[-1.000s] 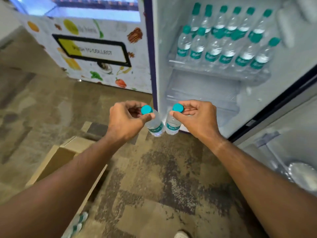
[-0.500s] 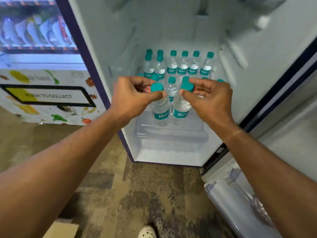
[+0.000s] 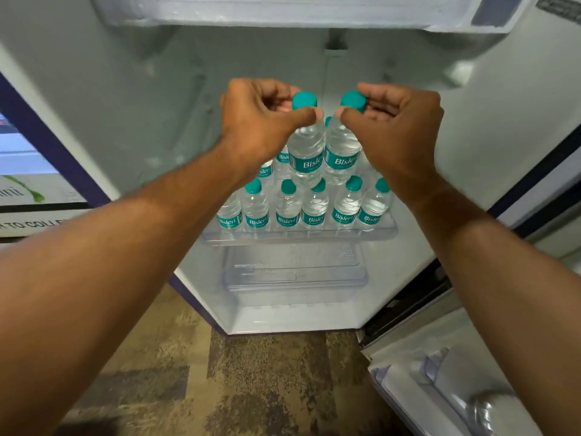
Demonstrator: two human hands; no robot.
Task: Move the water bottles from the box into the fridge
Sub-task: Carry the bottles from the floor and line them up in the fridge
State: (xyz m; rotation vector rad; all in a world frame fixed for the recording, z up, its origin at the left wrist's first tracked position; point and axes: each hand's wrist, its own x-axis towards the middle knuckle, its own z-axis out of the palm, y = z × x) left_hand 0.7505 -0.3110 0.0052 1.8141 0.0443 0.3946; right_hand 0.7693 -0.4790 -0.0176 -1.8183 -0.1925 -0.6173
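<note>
Below both forearms lies patterned carpet (image 3: pixel 251 372), with the open fridge door (image 3: pixel 440 388) down to the right of the right hand. Farther out, the left hand (image 3: pixel 261 121) pinches the neck of one water bottle (image 3: pixel 306 152) under its teal cap, and the right hand (image 3: pixel 399 124) pinches a second bottle (image 3: pixel 341 152) the same way; the two hang side by side, touching or nearly so. Beneath and beyond the hands, a row of bottles (image 3: pixel 301 209) stands on the clear shelf (image 3: pixel 298 237) inside the fridge (image 3: pixel 125 105).
</note>
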